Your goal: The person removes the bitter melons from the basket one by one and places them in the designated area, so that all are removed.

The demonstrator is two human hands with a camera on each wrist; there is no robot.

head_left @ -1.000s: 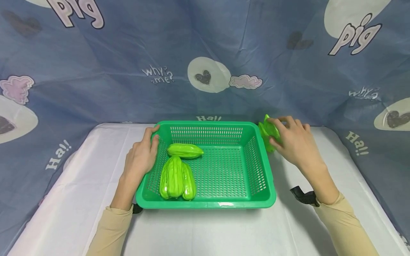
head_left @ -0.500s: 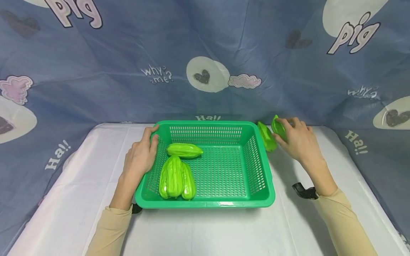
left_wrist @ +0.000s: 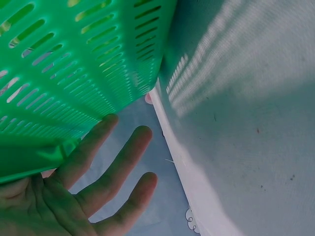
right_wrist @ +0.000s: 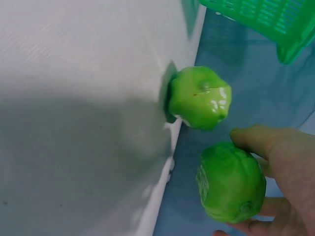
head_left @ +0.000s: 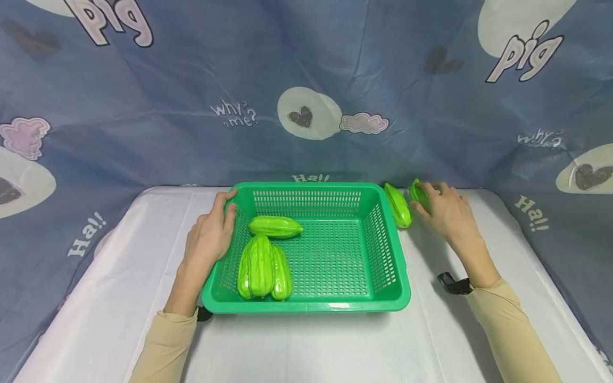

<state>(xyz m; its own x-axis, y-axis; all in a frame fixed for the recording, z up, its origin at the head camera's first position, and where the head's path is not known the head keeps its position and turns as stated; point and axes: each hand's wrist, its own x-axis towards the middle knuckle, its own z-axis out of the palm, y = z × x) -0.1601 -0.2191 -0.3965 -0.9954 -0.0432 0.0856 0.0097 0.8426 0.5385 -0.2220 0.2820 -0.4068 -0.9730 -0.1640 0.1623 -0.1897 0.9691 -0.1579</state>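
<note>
A green plastic basket (head_left: 306, 306) stands in the middle of the table. My left hand (head_left: 209, 234) grips its left rim, the thumb inside and the fingers along the outer wall, as the left wrist view shows. Inside lie several bright green, ridged bitter melons (head_left: 261, 266), one of them set crosswise behind the others. Right of the basket my right hand (head_left: 450, 215) holds a bitter melon (right_wrist: 231, 183) between thumb and fingers, partly hidden by the hand in the head view. Another bitter melon (head_left: 398, 206) rests on the table between that hand and the basket.
A white cloth (head_left: 306, 351) covers the table. Behind it hangs a blue printed curtain (head_left: 191, 143), close to the basket's back rim and the right hand. The basket's right half shows its bare mesh floor.
My right hand has shifted right and slightly down with its bitter melon, which now stands apart from the one by the basket. My left hand and the basket stay in place.
</note>
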